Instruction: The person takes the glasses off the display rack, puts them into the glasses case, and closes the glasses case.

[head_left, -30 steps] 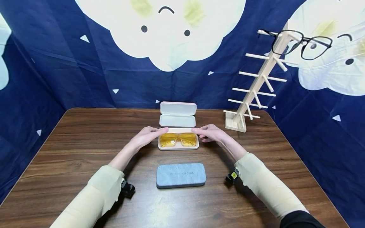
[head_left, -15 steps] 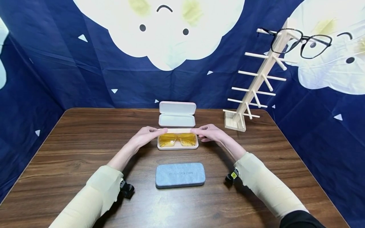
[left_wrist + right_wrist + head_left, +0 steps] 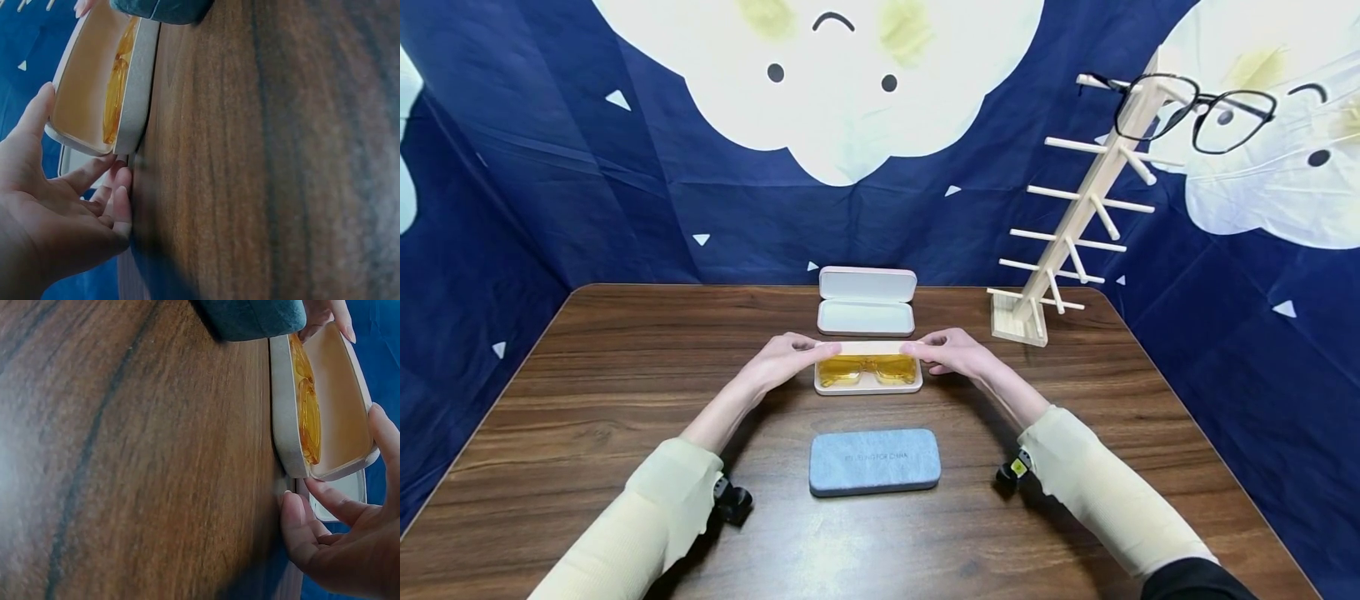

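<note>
A pale glasses case [image 3: 868, 390] lies on the table with its lid [image 3: 872, 348] raised and leaning forward. Inside its base rest yellow-lensed glasses [image 3: 895, 368]. My left hand [image 3: 781, 358] grips the case at its left end, thumb on the lid's free edge and fingertips low by the hinge corner. At the right end my right hand [image 3: 958, 352] holds it the same way. Both wrist views show the lid's beige lining [image 3: 81, 81] and the thumbs against its rim. Closer to me lies a closed blue glasses case [image 3: 875, 462], touched by neither hand.
Just behind the held case stands another glasses case [image 3: 867, 318], opened, with a white lining. At the back right a wooden peg stand [image 3: 1063, 237] leans in view, black-framed glasses [image 3: 1198, 112] hanging at its top. A dark blue cloth [image 3: 625, 208] borders the wooden table [image 3: 625, 375].
The lid has tipped slightly forward and down over the yellow glasses, both thumbs moving with it. The other cases and the stand stay where they were.
</note>
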`<state>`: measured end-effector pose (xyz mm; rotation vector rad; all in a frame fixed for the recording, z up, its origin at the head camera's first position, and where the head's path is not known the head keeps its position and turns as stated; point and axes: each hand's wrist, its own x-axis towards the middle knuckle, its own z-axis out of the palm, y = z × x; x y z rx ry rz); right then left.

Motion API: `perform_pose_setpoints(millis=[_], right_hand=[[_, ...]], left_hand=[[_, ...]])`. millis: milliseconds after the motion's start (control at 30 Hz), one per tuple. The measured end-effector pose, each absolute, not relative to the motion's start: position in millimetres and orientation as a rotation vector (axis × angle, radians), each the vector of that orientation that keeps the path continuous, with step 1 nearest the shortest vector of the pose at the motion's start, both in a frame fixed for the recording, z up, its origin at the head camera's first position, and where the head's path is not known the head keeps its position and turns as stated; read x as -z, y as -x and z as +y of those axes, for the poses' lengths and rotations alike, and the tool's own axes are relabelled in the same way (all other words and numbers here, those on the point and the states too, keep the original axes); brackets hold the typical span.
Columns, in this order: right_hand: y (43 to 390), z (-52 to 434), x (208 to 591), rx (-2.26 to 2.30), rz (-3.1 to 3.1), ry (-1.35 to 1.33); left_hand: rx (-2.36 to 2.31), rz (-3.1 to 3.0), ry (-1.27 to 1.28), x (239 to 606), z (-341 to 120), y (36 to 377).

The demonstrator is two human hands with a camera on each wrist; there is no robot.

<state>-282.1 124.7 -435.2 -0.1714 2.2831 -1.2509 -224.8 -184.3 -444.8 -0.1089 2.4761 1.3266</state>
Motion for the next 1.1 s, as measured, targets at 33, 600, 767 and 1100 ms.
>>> perform_pose_setpoints(millis=[33,600,767,1100], right_hand=[[281.8,124.6,435.2,1.250,2.288,0.173],[276.9,125.1,438.5,1.241,2.375,0.224],[275.9,126.0,439.1,1.242,2.393,0.235],[276.1,127.5,442.8,1.254,2.405,0.272]], left_hand=[[-1.327,2.482,0.103,445.1,-184.4,224.6],[-1.301,2.532,0.059,449.6,-186.7,221.4],[-1.296,2.535,0.060,449.7,-186.6,220.7],[-1.259,2.560,0.033,450.8,-188.0,222.0]])
